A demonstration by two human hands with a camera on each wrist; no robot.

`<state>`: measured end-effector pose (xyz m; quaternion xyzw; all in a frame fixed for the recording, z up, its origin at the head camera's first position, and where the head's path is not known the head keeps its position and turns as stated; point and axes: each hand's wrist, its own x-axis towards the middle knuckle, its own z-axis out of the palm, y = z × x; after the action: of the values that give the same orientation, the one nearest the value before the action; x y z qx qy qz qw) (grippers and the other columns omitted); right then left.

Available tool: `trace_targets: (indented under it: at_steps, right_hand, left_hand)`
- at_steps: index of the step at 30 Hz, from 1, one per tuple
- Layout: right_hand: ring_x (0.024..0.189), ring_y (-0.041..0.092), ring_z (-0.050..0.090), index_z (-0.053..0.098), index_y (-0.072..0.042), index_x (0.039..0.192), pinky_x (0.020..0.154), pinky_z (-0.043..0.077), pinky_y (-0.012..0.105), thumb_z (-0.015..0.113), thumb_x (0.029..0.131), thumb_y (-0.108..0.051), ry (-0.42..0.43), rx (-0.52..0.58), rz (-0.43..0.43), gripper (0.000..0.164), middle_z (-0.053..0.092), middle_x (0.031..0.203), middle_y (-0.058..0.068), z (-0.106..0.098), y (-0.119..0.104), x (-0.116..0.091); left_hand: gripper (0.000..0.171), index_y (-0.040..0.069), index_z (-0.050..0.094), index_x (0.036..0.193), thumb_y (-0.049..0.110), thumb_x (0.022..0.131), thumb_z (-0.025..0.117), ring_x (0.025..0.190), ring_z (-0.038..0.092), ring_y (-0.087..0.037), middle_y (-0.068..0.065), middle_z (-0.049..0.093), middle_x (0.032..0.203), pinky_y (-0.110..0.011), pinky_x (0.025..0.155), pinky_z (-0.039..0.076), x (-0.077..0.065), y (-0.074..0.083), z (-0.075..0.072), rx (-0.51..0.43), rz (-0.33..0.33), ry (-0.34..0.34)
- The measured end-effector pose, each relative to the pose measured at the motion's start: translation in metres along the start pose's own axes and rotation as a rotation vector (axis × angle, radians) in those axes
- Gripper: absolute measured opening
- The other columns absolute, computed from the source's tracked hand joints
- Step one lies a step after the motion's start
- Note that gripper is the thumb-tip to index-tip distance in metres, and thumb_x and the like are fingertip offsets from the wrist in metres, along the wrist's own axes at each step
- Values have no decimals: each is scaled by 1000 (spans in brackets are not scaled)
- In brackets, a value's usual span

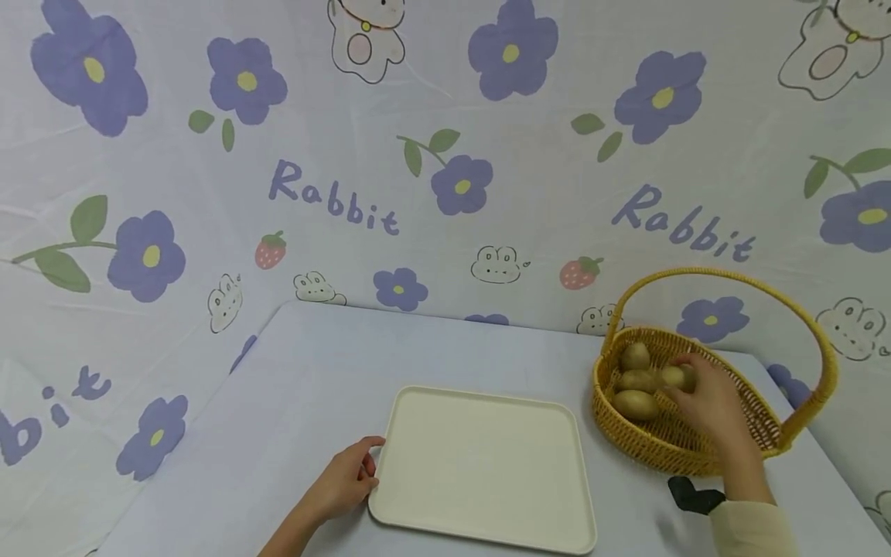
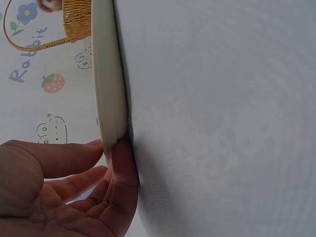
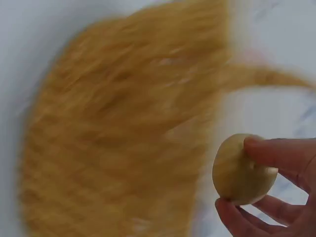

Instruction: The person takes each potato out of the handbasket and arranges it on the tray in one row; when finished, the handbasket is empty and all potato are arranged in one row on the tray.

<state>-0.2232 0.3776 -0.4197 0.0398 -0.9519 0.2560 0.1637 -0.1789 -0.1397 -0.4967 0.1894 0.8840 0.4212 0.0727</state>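
Observation:
My right hand point(image 1: 710, 398) holds a potato point(image 3: 239, 170) between thumb and fingertips, over the yellow wicker basket point(image 1: 650, 452). Three more potatoes, one of them the front potato point(image 1: 636, 404), lie at the basket's left side. With thumb on the rim and fingers tucked beneath it, my left hand point(image 1: 344, 476) pinches the left edge of a cream rectangular tray point(image 1: 480, 468). Up close, the left wrist view shows that grip on the tray rim point(image 2: 109, 89). In the right wrist view the basket's woven side is blurred.
The tall arched basket handle point(image 1: 724, 272) rises around the right hand's working area. A white cloth covers the table point(image 1: 327, 363), and a printed curtain point(image 1: 445, 116) with flowers and rabbits hangs behind it. The tray lies left of the basket.

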Motion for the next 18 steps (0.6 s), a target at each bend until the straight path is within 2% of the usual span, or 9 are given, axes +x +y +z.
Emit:
trace_targets:
  at_steps: [1,3,5,7,10,12,15,18]
  right_hand:
    - [100,48,48,51,6,117,80,42,56,69,79,-3,21,39,-38,42,51,113,31,-4,-12,1]
    - [100,40,51,52,5,118,77,49,43,69,79,0,39,120,-113,43,52,115,26,-7,-39,4]
    - [99,31,52,53,4,117,74,53,30,70,78,3,37,211,-214,42,53,114,21,-1,-68,7]
    - [99,29,52,54,6,116,76,53,29,70,76,7,8,295,-303,43,54,114,20,11,-99,8]
    - [100,31,53,54,7,114,77,53,36,71,74,9,-57,389,-415,43,55,112,21,47,-136,10]
    - [101,34,54,54,6,115,76,53,41,72,74,8,-123,457,-450,45,54,114,22,78,-157,14]
    - [104,34,54,53,4,118,78,53,38,72,75,6,-241,521,-469,47,52,117,20,129,-179,22]
    - [107,30,53,53,1,120,81,52,36,72,76,3,-353,506,-454,48,51,120,17,170,-200,26]
  left_hand:
    - [53,-7,44,128,-9,78,61,62,46,-8,-5,51,81,-22,54,41,0,0,0,-1,1,1]
    - [53,-7,44,128,-9,77,61,61,46,-8,-5,50,80,-22,53,40,1,1,1,-6,5,0]
    - [53,-7,44,128,-9,77,60,60,45,-8,-5,50,80,-22,52,40,1,0,1,-15,7,-2]
    - [53,-7,44,128,-10,77,60,59,45,-7,-6,50,80,-21,52,40,1,-2,2,-22,7,-8]
    - [54,-7,44,129,-10,78,60,59,45,-7,-5,50,80,-21,52,40,2,-4,3,-25,4,-13]
    - [54,-7,44,128,-10,77,60,59,45,-7,-5,50,80,-21,52,40,3,-5,3,-23,0,-6]
    - [54,-6,45,128,-10,76,60,59,45,-8,-5,50,79,-22,52,40,3,-6,2,-17,-2,8]
    - [54,-6,45,127,-10,76,60,59,45,-7,-4,50,79,-21,52,40,3,-6,2,-17,-4,7]
